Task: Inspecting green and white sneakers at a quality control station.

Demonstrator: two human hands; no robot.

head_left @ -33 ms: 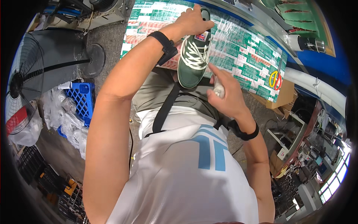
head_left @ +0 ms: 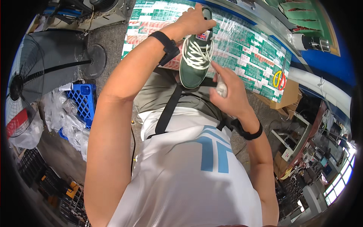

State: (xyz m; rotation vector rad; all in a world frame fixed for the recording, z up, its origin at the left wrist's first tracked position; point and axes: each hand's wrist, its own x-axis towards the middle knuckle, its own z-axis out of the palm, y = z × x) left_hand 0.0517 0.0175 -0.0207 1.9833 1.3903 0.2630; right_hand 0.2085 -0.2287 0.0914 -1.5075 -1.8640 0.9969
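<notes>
A dark green sneaker (head_left: 194, 73) with white laces and a small flag patch on its tongue points its toe toward me, at the near edge of the tape-covered work surface (head_left: 236, 49). My left hand (head_left: 194, 22) is closed on its heel end, thumb across the opening. Beside the shoe's right side, my right hand (head_left: 231, 89) is closed around a whitish, cloth-like wad or wrapped handle (head_left: 221, 87); its exact kind is not clear. The right index finger stretches to the shoe's edge by the laces. Part of what this hand holds is hidden by the fingers.
Scissors (head_left: 280, 79) with yellow and red handles lie at the surface's right end, above a cardboard box (head_left: 289, 94). A fan (head_left: 17, 86) stands at left, near a blue crate (head_left: 82, 104) with plastic bags. A blue machine edge runs along the far side.
The shoe has shifted very slightly away from me and to the left, with my left hand on it. My right hand has edged a little farther up along the shoe's side.
</notes>
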